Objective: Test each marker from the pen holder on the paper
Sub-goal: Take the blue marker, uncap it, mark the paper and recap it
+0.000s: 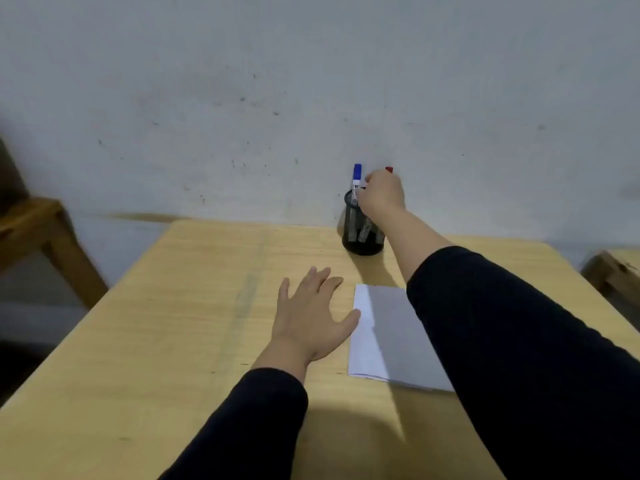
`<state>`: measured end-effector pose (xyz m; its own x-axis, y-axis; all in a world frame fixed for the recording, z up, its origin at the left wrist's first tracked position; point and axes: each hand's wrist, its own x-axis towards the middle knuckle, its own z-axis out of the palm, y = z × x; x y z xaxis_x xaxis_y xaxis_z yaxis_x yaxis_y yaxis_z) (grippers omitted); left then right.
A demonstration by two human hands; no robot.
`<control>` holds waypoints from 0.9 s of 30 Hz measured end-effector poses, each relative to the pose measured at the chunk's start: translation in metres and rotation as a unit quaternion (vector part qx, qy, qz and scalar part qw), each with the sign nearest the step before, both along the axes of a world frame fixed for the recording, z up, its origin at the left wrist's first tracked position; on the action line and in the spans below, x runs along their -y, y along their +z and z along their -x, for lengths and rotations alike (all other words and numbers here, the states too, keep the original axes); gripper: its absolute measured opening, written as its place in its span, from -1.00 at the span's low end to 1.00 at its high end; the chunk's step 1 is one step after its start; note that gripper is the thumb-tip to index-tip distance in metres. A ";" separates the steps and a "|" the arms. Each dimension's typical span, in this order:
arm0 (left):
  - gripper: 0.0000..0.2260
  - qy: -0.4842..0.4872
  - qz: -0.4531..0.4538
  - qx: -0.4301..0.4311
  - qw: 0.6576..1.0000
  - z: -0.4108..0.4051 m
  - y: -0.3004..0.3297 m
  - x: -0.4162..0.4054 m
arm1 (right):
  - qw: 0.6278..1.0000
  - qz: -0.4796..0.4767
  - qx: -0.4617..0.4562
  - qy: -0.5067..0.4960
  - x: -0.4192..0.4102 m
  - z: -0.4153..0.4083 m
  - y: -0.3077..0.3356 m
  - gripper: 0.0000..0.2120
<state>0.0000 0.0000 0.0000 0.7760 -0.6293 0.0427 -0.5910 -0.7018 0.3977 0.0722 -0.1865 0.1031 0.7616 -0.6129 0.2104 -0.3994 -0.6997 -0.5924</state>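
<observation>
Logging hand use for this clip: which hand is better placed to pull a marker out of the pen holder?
The right hand: it is already at the pen holder, among the markers beside the blue-capped marker. The left hand lies flat on the table by the paper.

Markers: two with caps showing, one blue-capped marker [357,177] and one red-capped marker [389,170]; whether the holder hides more cannot be told.
Pen holder [360,233]: one, black mesh.
Paper [384,336]: one white sheet.
Table [173,323]: one, wooden.
Hands: two, left hand [311,311] and right hand [382,195].
</observation>
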 end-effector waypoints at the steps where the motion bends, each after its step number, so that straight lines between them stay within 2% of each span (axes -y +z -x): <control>1: -0.40 -0.003 -0.005 0.006 1.000 -0.002 0.000 0.000 | 1.000 0.003 -0.005 -0.005 -0.001 -0.002 0.001 -0.87; 9: -0.41 0.002 -0.009 0.026 1.000 -0.006 -0.004 0.002 | 0.999 0.005 0.036 -0.030 -0.003 -0.017 -0.005 -0.81; 14: -0.41 0.001 -0.010 0.020 1.000 -0.005 -0.003 0.001 | 0.985 -0.007 0.171 -0.006 -0.010 -0.001 0.034 -0.77; 17: -0.40 0.000 -0.015 0.017 1.000 -0.003 -0.002 -0.001 | 0.977 -0.009 0.212 0.002 -0.013 0.017 0.061 -0.75; 21: -0.39 -0.001 -0.028 0.027 0.999 0.002 -0.001 -0.002 | 0.973 -0.079 0.214 0.034 -0.020 0.055 0.063 -0.74; 24: -0.41 -0.007 -0.021 0.016 1.000 0.006 0.000 -0.005 | 0.980 -0.105 0.162 0.054 -0.030 0.090 0.042 -0.75; 27: -0.46 0.006 0.065 0.021 0.998 0.009 0.011 -0.006 | 0.975 -0.174 0.116 0.081 -0.041 0.126 0.018 -0.77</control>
<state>-0.0089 0.0060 0.0108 0.7787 -0.6079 0.1552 -0.6013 -0.6526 0.4610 -0.0537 -0.1454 0.1211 0.8114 -0.5529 0.1898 -0.1273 -0.4839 -0.8658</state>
